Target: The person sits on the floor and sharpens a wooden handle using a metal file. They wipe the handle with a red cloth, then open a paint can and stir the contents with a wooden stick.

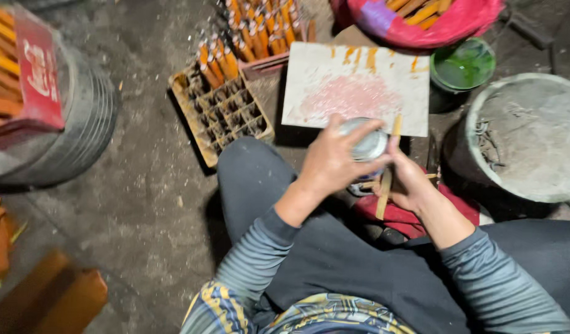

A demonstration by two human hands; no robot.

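Person wore a long-sleeved top with thin grey-and-dark stripes, sleeves pushed up the forearms, so the left hand [327, 162] and right hand [410, 180] were bare. Dark trousers or apron over the lap, plus a blue-and-yellow patterned bit of fabric at the bottom edge.

A white board [359, 86] smeared pink and orange lies on the concrete floor [142, 185]. Left of it sits a wooden compartment crate [226, 114], orange sticks [214, 62] filling its far cells. A green-stained tub [463, 65] stands beside a large grey bucket [526, 133]. A pink sack [421, 18] of sticks lies beyond, and a red crate [37, 74] rests on a tyre [81, 130] at left.
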